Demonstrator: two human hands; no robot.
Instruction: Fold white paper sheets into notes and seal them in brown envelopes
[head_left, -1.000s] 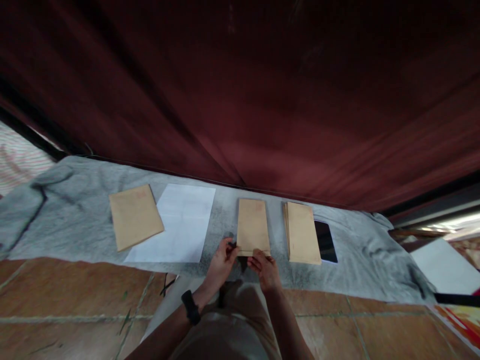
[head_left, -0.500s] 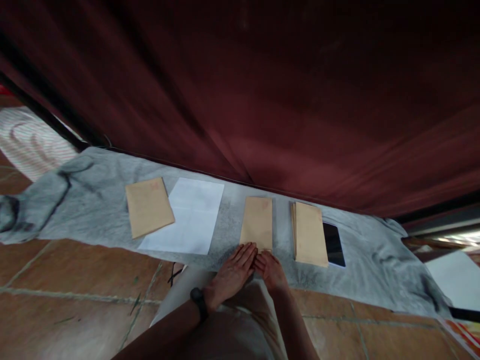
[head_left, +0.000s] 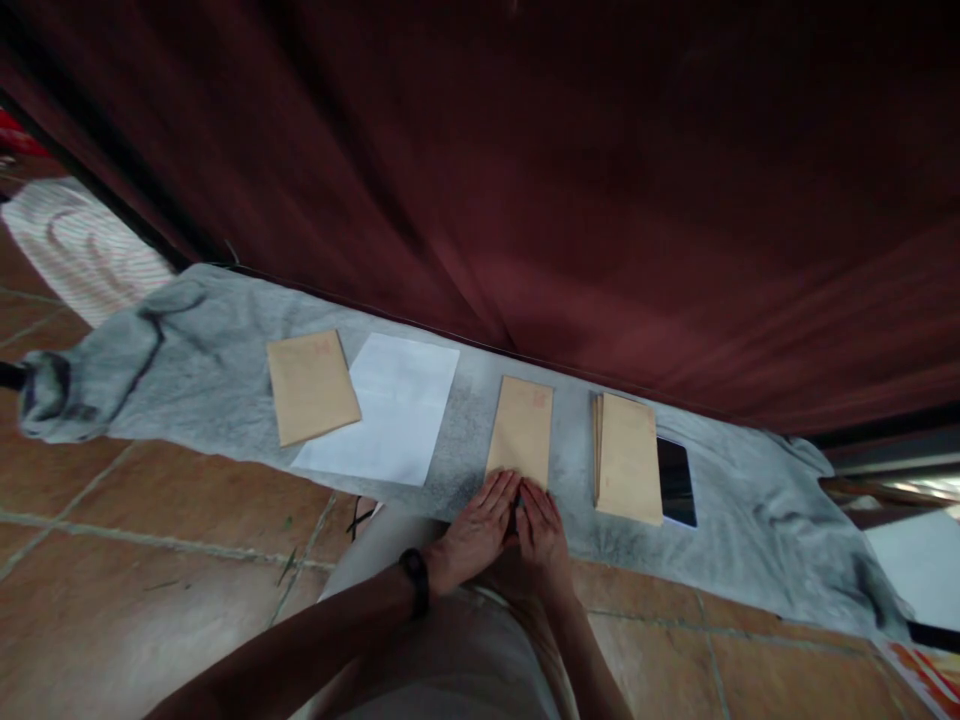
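Note:
A brown paper envelope (head_left: 521, 430) lies lengthwise before me on the grey cloth (head_left: 466, 440). My left hand (head_left: 484, 525), with a dark band on the wrist, rests with fingers stretched flat on its near end. Beside it my right hand (head_left: 541, 535) also lays its extended fingers on that end, the two sets of fingertips almost meeting. Both hands cover the envelope's near edge, so its flap cannot be made out. To the right sits a small stack of brown envelopes (head_left: 630, 460). Further left, another brown envelope (head_left: 311, 388) overlaps a white sheet of paper (head_left: 394, 410).
A dark-screened phone (head_left: 676, 482) lies partly under the right-hand stack. Behind the cloth-covered surface hangs a dark red curtain (head_left: 480, 200). Tiled floor (head_left: 195, 590) shows below, with striped fabric (head_left: 90, 245) at far left and a white sheet (head_left: 919, 565) at far right.
My right hand's fingers, curled at the envelope's near edge before, now stretch forward onto it. My left hand stays on that end. The whole view has shifted slightly.

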